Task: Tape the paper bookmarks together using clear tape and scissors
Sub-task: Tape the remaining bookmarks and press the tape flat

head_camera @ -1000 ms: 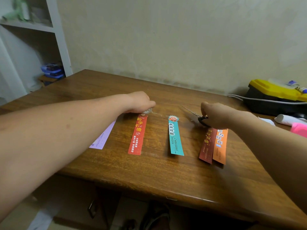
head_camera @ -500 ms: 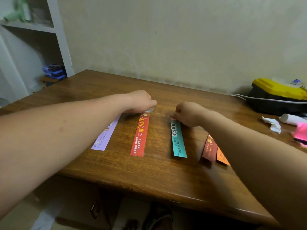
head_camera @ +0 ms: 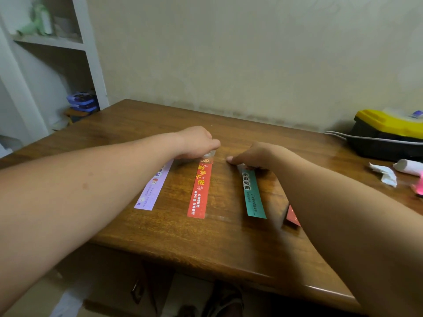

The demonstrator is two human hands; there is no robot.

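Observation:
Several paper bookmarks lie side by side on the wooden table (head_camera: 229, 243): purple (head_camera: 153, 189), red (head_camera: 201, 191), teal (head_camera: 252, 195), and a dark red one (head_camera: 293, 218) mostly hidden under my right forearm. My left hand (head_camera: 196, 142) is closed over a clear tape roll (head_camera: 209, 154) at the red bookmark's top end. My right hand (head_camera: 253, 155) is curled, with its fingertips pressed down on the top end of the teal bookmark. A faint glint of tape shows between the two hands. The scissors are out of sight.
A black and yellow case (head_camera: 386, 133) with a white cable stands at the back right. A crumpled white paper (head_camera: 384, 175), a white tube (head_camera: 408, 167) and a pink object (head_camera: 418, 187) lie near the right edge. A white shelf unit (head_camera: 91, 65) stands at left.
My right hand held scissors near the right bookmarks; it has moved left to the teal bookmark's top and the scissors are no longer visible. My left hand has stayed on the tape roll.

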